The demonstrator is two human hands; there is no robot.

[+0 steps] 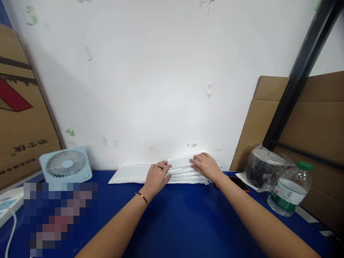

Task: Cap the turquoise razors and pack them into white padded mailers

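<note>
A small stack of flat white padded mailers (184,173) lies against the wall at the back of the blue table. My left hand (157,178), with a ring and a dark bracelet, has its fingers bent around the stack's left end. The thumb and index finger are at the edges of the upper mailers. Over the right end, my right hand (206,166) grips the top mailers with curled fingers; its far fingertips are partly hidden. Another white mailer (129,173) extends flat to the left, beneath my left hand.
A light blue fan (67,163) and a white power strip (10,200) with a cable stand left. Right of the stack are a phone (239,183), a plastic-wrapped dark object (259,168) and a green-capped water bottle (290,190). Cardboard (268,107) flanks the table; one patch is pixelated.
</note>
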